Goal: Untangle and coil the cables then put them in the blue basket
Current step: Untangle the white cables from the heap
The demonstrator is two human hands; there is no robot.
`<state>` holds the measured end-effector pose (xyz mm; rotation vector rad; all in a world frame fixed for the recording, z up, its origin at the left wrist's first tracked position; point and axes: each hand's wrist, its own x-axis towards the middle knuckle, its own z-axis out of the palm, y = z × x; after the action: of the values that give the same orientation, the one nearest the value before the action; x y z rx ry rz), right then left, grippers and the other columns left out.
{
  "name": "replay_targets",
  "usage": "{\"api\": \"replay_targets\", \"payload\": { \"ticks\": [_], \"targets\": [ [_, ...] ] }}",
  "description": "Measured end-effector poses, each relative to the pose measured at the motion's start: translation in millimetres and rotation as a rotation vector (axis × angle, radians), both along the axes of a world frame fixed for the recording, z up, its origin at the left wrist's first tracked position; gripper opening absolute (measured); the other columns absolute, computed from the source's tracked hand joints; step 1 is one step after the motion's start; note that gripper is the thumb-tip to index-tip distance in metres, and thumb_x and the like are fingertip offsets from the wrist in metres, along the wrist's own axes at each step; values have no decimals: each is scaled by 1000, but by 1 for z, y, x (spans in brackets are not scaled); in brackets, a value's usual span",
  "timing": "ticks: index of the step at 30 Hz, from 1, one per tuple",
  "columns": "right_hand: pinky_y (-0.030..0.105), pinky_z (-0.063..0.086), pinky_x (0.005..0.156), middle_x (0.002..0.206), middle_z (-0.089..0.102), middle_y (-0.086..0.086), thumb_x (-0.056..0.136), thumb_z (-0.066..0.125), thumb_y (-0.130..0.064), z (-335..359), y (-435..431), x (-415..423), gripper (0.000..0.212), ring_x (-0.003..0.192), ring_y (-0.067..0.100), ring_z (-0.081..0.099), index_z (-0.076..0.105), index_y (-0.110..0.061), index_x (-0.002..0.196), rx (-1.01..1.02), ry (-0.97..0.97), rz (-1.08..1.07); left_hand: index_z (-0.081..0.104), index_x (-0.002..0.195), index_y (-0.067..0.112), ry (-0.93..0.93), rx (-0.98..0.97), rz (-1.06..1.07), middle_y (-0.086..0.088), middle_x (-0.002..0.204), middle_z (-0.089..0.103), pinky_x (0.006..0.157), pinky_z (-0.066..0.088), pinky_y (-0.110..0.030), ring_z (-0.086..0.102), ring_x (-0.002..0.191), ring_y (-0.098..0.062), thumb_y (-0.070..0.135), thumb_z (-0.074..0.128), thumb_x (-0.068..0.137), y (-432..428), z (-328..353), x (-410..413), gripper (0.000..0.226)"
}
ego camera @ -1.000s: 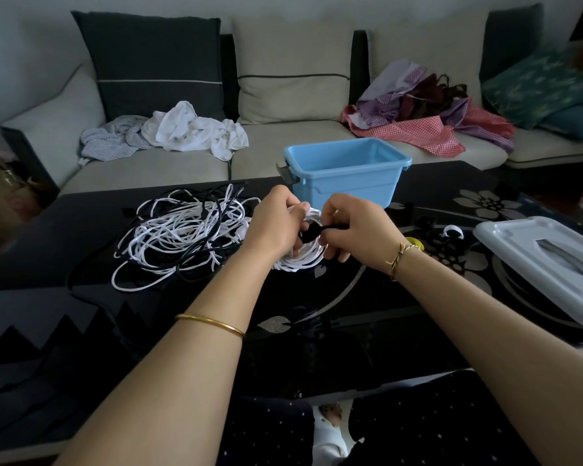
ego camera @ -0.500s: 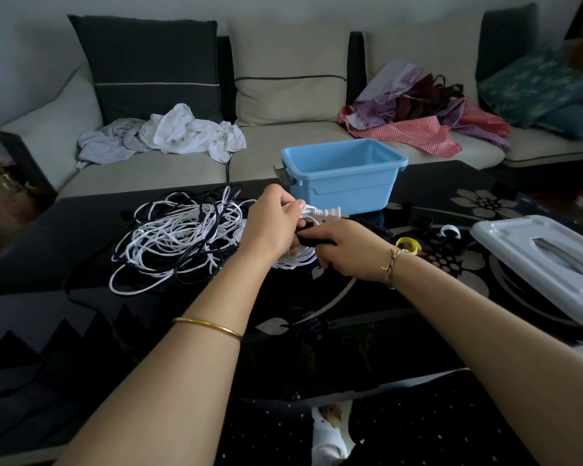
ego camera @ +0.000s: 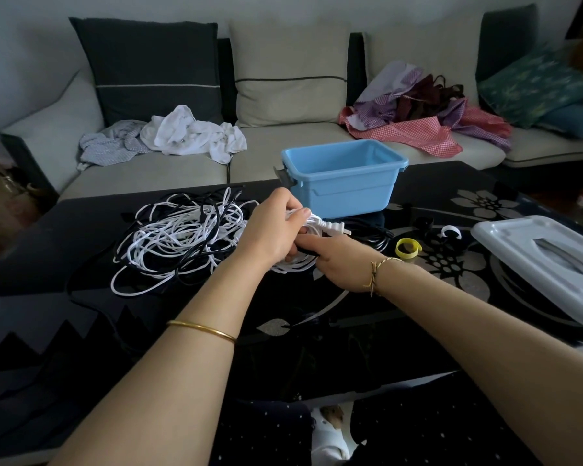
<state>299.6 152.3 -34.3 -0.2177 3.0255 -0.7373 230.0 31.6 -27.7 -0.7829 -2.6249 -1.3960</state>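
Two grips on white cable coil [ego camera: 293, 265] (plug [ego camera: 332, 227] exposed), left hand [ego camera: 270, 230], right hand [ego camera: 342, 262]

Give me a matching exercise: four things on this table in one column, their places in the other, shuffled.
1 basket
2 lid
3 plug
4 yellow strap

A at the table's right edge
B sticking out of the left hand
C far side, middle
D lying curled, left of the lid

Pairs: 1-C, 2-A, 3-B, 4-D

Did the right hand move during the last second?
Yes. The right hand has shifted toward the person, away from the blue basket, and now sits below the white plug.
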Motion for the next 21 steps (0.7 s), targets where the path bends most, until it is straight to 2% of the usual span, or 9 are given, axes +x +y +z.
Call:
{"api": "replay_targets", "payload": {
  "ticks": [3, 6, 8, 10, 12, 14, 17, 19, 21],
  "targets": [
    [23, 39, 37, 61, 42, 5, 86, 29, 5, -2, -3, 3, 62, 37, 10, 35, 46, -35, 130, -475, -124, -78, 49, 93, 10, -37, 107, -15, -14, 77, 63, 45, 43, -26, 53, 42, -17, 21, 52, 96, -1, 0, -2, 11],
    [20, 33, 35, 53, 37, 1, 95, 31, -5, -1, -4, 3, 46, 35, 9, 26, 50, -31, 128, -778, -201, -144, 51, 95, 8, -55, 158, -14, -12, 74, 61, 47, 44, -26, 53, 41, -13, 21, 53, 96, 0, 2, -4, 13],
    [19, 34, 34, 54, 41, 3, 99, 31, -10, 0, -5, 4, 39, 32, 7, 27, 49, -30, 128, -836, -225, -143, 52, 96, 7, -61, 166, -20, -15, 76, 62, 45, 44, -24, 53, 40, -13, 20, 53, 96, 0, 2, -4, 13],
    [19, 38, 32, 54, 45, 7, 99, 31, -11, 0, -5, 4, 32, 27, 8, 31, 54, -25, 114, -729, -202, -131, 52, 92, 8, -69, 160, -44, -19, 74, 62, 41, 43, -23, 52, 40, -17, 18, 54, 96, 1, 1, -3, 11],
    [23, 43, 32, 53, 47, 10, 97, 30, -10, -1, -7, 4, 30, 28, 14, 38, 55, -24, 92, -508, -131, -130, 50, 85, 13, -66, 143, -66, -18, 65, 59, 39, 41, -22, 52, 42, -26, 18, 55, 95, 3, -1, -2, 12],
    [31, 46, 39, 55, 48, 5, 93, 34, -5, 2, -9, 4, 30, 37, 19, 45, 48, -29, 82, -205, -14, -135, 50, 81, 16, -59, 131, -81, -18, 64, 59, 38, 40, -23, 52, 43, -28, 18, 55, 95, 5, -1, -1, 15],
    [30, 38, 52, 82, 53, 0, 90, 41, -4, 7, -14, 8, 25, 68, 21, 54, 44, -29, 97, 239, 118, -205, 52, 85, 13, -68, 138, -102, -18, 70, 64, 39, 42, -24, 53, 38, -20, 18, 56, 94, 9, 0, 1, 12],
    [32, 39, 62, 105, 57, 5, 93, 43, -7, 6, -18, 8, 30, 93, 27, 58, 44, -22, 119, 411, 165, -271, 53, 88, 10, -55, 142, -95, -7, 70, 65, 41, 43, -23, 52, 37, -10, 17, 57, 94, 13, -1, 2, 10],
    [33, 40, 64, 108, 60, 5, 93, 44, -8, 2, -20, 5, 34, 97, 28, 61, 42, -16, 127, 504, 240, -300, 55, 90, 10, 2, 139, -68, 4, 69, 64, 51, 47, -24, 55, 47, -7, 18, 58, 93, 14, 0, 2, 10]
  ]
}}
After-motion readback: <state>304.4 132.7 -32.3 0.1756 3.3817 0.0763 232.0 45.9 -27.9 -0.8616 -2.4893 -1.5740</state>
